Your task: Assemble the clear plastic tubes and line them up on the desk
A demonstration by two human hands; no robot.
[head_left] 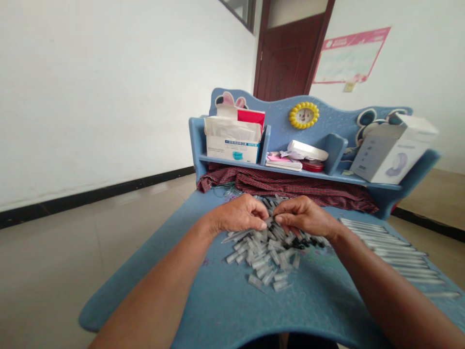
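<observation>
Above a heap of short, clear plastic caps [259, 259], my two hands meet with their fingertips almost touching. My left hand [241, 213] is closed in a pinch on a small clear plastic piece [269, 221]. From the other side my right hand [303, 215] also pinches, thumb against forefinger; what it grips is hidden by the fingers. Small black pieces [310, 241] lie under and beside my right hand. To the right, past my right forearm, thin pen-like sticks [399, 254] are laid out in a row.
The blue table [152, 271] has a raised shelf at its back. A mask box [232, 148], papers [283, 162], a red tin [312, 166] and a white box [385, 150] stand on it. A checked cloth [283, 183] lies along the back, below the shelf.
</observation>
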